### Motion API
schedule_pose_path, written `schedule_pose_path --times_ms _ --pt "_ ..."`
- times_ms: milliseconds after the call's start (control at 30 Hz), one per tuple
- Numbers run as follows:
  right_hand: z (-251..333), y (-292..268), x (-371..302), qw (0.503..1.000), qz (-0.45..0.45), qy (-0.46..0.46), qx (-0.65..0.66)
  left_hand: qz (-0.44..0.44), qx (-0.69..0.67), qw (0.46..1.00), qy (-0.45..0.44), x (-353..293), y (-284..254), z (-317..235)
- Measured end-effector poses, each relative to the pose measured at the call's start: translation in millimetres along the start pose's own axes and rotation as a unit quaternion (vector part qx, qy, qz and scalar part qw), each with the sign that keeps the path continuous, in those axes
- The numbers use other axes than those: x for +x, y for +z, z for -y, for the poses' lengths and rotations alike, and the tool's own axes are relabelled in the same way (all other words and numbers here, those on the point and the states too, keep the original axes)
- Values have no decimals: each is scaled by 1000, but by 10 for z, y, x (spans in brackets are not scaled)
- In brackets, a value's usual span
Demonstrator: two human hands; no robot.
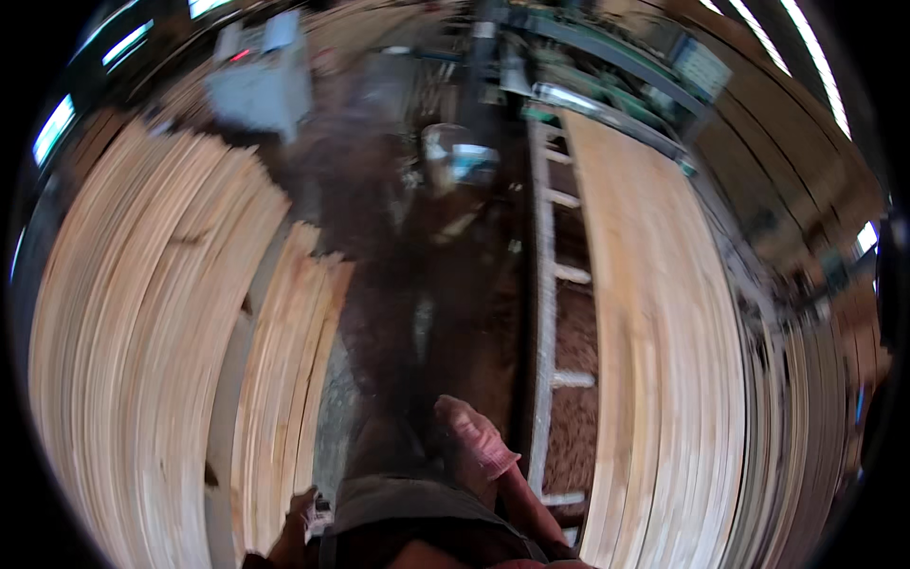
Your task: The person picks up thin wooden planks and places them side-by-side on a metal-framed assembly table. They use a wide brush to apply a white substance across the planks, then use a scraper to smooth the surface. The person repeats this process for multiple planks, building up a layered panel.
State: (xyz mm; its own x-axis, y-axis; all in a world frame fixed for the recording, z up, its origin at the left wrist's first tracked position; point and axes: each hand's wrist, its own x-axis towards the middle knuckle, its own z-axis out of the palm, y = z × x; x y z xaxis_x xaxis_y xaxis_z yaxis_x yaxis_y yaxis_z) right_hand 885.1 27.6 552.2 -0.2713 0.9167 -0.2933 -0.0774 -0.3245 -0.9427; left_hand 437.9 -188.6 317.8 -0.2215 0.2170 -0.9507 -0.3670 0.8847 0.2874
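My right hand point(474, 436), in a pinkish work glove, hangs in front of my body over the dark floor, between the board stacks. It looks apart from any board, but blur hides how its fingers are set. At the lower edge my left hand point(303, 512) shows only in part, close beside the narrow stack of light wooden boards point(284, 389). Whether it touches that stack, I cannot tell. A wide stack of pale boards point(142, 332) lies farther left. On my right, long pale boards point(654, 351) lie side by side along a metal frame point(542, 332) with short crossbars.
A grey machine cabinet point(261, 85) with a red light stands at the far left. Greenish machinery point(607, 90) spans the far end of the right-hand boards. A shiny rounded object point(460, 156) sits ahead. More stacked boards point(806, 417) stand at the far right.
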Motion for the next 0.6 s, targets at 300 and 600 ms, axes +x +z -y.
schedule_pose_path --times_ms 300,600 --pt "480 279 2602 968 168 98 160 453 -214 828 252 177 1760 -3246" --pt "1576 528 5476 973 207 39 95 154 76 854 491 -438 3920 -6792"
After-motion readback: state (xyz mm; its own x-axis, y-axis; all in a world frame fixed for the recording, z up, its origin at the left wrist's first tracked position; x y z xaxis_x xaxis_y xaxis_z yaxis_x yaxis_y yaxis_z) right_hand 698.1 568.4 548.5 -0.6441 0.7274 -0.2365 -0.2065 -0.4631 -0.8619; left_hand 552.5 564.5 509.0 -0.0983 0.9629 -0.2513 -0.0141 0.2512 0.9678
